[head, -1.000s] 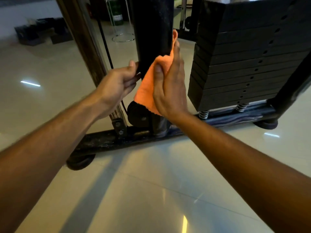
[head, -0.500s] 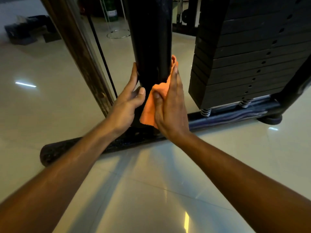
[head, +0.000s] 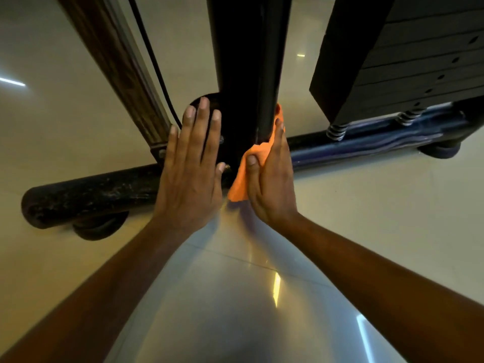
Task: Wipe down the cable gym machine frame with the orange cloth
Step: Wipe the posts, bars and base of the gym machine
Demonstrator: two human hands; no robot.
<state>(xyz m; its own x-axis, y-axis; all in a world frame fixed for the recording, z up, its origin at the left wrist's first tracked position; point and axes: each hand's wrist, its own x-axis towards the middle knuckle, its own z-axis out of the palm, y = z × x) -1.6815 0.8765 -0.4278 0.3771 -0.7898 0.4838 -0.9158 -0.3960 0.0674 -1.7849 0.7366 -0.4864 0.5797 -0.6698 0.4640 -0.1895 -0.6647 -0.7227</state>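
Hands at the foot of a black upright post [head: 246,61] of the cable gym machine frame.

Right hand [head: 269,179] presses a crumpled orange cloth [head: 242,179] against the post's lower right side, thumb pinching the fabric, fingers straight along it. Left hand [head: 191,166] lies flat with fingers straight and spread, in front of the post's base, holding nothing. Black horizontal base tube [head: 86,197] rests on the glossy tiled floor [head: 366,218]; a stack of black weight plates [head: 408,53] stands to the right.

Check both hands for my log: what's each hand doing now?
Left hand: open, fingers straight.
Right hand: holding the orange cloth against the post.
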